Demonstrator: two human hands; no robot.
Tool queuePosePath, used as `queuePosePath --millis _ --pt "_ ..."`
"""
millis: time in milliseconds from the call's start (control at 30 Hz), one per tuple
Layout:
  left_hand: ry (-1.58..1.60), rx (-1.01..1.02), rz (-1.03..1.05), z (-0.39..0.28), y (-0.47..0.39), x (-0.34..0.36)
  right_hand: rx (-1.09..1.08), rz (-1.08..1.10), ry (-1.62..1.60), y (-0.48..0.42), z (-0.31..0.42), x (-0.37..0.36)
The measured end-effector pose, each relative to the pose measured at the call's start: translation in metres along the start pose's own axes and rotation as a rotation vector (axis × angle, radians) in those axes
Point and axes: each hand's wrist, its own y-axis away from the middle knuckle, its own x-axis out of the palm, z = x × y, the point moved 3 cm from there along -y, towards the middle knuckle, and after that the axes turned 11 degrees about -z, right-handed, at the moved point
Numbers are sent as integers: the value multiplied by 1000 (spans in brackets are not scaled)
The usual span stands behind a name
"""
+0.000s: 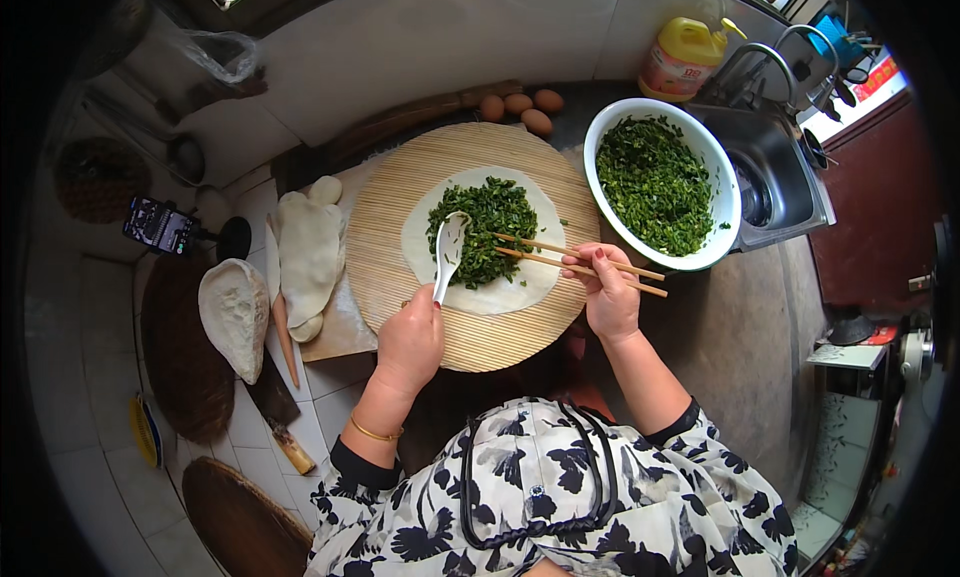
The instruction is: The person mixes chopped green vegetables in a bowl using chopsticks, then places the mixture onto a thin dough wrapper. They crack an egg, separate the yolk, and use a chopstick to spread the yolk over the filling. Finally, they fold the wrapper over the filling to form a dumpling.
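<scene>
My left hand (411, 341) grips the handle of a white spoon (450, 250), whose bowl rests at the left side of a heap of chopped greens (491, 217). Between the fingers of my right hand (609, 288) is a pair of wooden chopsticks (555, 256), spread apart, their tips at the heap's right edge. Under the greens lies a thin round dough sheet (525, 295). It sits on a round ridged mat (405, 164). A white basin (596, 173) of more chopped greens stands to the right of the mat.
Dough pieces (307, 254), a tapered rolling pin (283, 337), a flour scoop (234, 314) and a cleaver (277, 404) lie at left. Several eggs (536, 121) sit behind the mat. A yellow pump jug (679, 59) stands by the steel sink (799, 183). A phone (160, 226) is mounted at far left.
</scene>
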Motion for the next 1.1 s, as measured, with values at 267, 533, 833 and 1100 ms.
queuePosePath --millis 267,533,833,1100 --pt "-1 70 42 -12 6 8 -34 -52 19 7 13 -19" --pt "42 57 0 -14 1 2 -70 -58 -8 -4 17 -15" --pt "40 -8 -42 -8 -5 -9 -92 -111 -24 -8 17 -11" --pt "-45 3 -60 5 -11 -1 -45 -37 -15 -23 -11 20"
